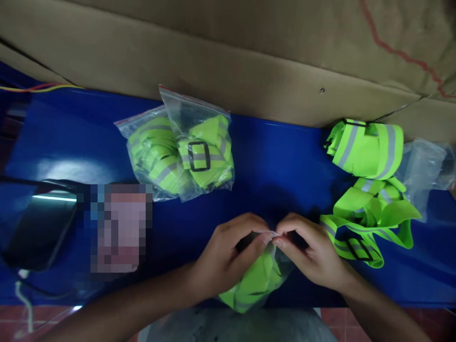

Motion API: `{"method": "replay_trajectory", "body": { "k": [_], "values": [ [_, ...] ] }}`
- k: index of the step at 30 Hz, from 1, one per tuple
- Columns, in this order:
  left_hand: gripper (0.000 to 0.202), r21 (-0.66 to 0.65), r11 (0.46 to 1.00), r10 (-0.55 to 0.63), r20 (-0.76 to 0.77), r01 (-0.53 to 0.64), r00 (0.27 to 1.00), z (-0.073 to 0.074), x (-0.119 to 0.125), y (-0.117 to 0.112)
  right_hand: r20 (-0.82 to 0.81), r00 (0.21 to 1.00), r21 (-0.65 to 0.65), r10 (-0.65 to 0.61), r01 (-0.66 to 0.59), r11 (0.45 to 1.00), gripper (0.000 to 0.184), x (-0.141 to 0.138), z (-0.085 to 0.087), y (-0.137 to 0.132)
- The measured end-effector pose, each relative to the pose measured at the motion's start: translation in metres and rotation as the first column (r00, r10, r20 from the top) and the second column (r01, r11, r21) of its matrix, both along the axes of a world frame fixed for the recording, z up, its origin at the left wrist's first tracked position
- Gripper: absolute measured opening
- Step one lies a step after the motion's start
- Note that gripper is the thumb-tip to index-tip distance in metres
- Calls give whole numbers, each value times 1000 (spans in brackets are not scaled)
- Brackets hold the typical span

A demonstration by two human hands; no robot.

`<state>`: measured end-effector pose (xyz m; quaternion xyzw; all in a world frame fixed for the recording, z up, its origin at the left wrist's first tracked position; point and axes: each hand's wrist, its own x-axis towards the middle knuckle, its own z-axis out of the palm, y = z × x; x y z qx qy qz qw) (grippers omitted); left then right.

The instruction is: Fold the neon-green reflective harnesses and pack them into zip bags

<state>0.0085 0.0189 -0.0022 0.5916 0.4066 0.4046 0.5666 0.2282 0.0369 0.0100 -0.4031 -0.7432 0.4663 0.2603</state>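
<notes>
My left hand (pixel 231 256) and my right hand (pixel 311 249) meet at the top edge of a clear zip bag (pixel 258 282), both pinching its rim between thumb and forefinger. Inside the bag lies a folded neon-yellow strap with grey reflective stripes. The bag hangs below my fingers at the table's near edge; my left hand and forearm cover part of it. To the right of my right hand lie a loose reflective strap (pixel 374 213) with a black buckle and a rolled reflective strap (pixel 370 147).
Two filled zip bags (pixel 206 161) overlap at the back centre of the blue table (pixel 278 161). Clear plastic bags (pixel 425 166) lie at the far right. A phone (pixel 42 228) with a cable and a pixelated item (pixel 121 228) are at left. Cardboard (pixel 249 61) borders the back.
</notes>
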Motion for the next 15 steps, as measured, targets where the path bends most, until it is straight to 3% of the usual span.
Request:
{"method": "replay_trajectory", "body": {
  "k": [4,10,15],
  "values": [
    [11,103,995,10,0,-10,1000,-2,2,0,5,1000,-12,-6,6,1000,9,-2,2,-3],
    [17,30,995,94,-20,-94,995,2,-2,-1,37,998,-71,-55,57,996,9,6,-2,1],
    [22,23,990,141,35,-142,989,7,-13,2,27,996,44,-81,80,996,9,14,-6,3]
  ]
}}
